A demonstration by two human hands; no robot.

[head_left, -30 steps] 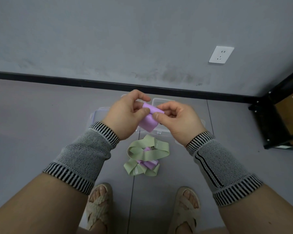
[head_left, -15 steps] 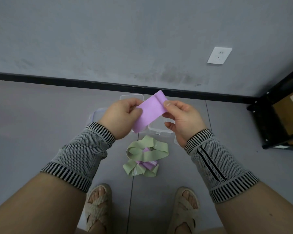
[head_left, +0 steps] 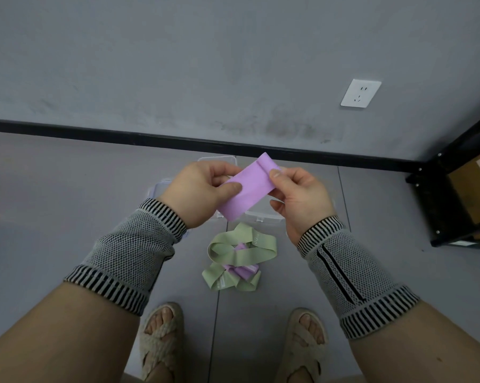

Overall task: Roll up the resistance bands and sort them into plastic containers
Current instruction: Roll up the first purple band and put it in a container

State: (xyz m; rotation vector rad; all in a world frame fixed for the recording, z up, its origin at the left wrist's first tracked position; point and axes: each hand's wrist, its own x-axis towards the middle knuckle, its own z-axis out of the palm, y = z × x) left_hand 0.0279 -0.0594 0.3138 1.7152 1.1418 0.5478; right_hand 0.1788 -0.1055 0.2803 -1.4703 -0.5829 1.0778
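At the centre of the frame, the left hand (head_left: 202,193) and the right hand (head_left: 299,196) both pinch the purple band (head_left: 247,194), held flat above the floor. It looks light, soft and stretchy (easily unrolling), so grip near the folded end.

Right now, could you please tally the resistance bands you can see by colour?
Purple bands: 2, one held by both hands, one in the floor pile
Green bands: at least 2, tangled in the pile
Total: at least 4
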